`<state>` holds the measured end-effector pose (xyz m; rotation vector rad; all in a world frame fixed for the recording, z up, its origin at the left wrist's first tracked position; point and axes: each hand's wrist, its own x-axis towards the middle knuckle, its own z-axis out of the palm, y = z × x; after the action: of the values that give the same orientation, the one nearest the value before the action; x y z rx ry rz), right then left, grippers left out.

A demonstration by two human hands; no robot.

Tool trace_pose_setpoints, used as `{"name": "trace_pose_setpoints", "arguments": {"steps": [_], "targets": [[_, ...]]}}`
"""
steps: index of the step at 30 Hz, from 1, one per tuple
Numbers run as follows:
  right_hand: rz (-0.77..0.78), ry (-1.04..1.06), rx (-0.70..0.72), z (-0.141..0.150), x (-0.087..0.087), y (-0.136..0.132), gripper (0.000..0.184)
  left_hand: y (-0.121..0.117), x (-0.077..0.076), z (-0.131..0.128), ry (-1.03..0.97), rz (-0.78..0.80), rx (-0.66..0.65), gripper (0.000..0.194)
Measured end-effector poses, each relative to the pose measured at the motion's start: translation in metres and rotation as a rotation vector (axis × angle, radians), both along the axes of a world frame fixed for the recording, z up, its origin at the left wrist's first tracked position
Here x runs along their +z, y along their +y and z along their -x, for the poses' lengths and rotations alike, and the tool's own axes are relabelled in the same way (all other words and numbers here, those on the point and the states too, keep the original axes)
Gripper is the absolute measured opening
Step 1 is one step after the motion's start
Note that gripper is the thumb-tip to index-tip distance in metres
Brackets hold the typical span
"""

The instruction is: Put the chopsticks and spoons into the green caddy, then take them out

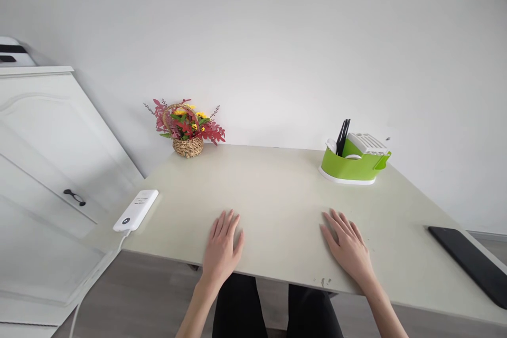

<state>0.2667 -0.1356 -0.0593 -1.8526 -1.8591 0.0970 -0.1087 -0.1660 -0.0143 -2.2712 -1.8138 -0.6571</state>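
Palm down on the pale table, my left hand lies flat near the front edge with its fingers stretched out. My right hand rests the same way farther right, thumb apart from the fingers. Neither hand holds anything; both touch only the tabletop. Beyond my right hand, at the back, stands a green and white utensil holder with black chopsticks and white utensils in it. A white power bank with a cable plugged into its near end lies left of my left hand.
A wicker basket of red and yellow flowers stands at the back left against the wall. On the right edge lies a black phone. A white cabinet adjoins the table's left side. The white cable hangs off the front left.
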Motion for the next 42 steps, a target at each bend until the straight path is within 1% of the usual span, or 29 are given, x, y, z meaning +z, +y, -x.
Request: {"name": "trace_pose_setpoints", "arguments": {"steps": [14,24,34,42], "targets": [[-0.006,-0.002,0.003,-0.0016,-0.0034,0.0002,0.063,0.0003,-0.0044,0.0011,0.002,-0.023,-0.004,0.050],[-0.005,0.002,0.007,-0.0023,-0.0037,-0.0001,0.063,-0.0005,-0.0018,-0.0004,0.004,-0.018,0.004,0.049],[0.008,0.005,0.007,-0.0024,-0.0028,-0.0006,0.063,-0.0004,-0.0026,-0.0006,-0.018,-0.037,0.001,0.048],[-0.001,0.011,0.003,-0.0023,-0.0024,-0.0008,0.062,-0.0013,-0.0023,-0.0005,-0.011,-0.018,0.005,0.047]]}}
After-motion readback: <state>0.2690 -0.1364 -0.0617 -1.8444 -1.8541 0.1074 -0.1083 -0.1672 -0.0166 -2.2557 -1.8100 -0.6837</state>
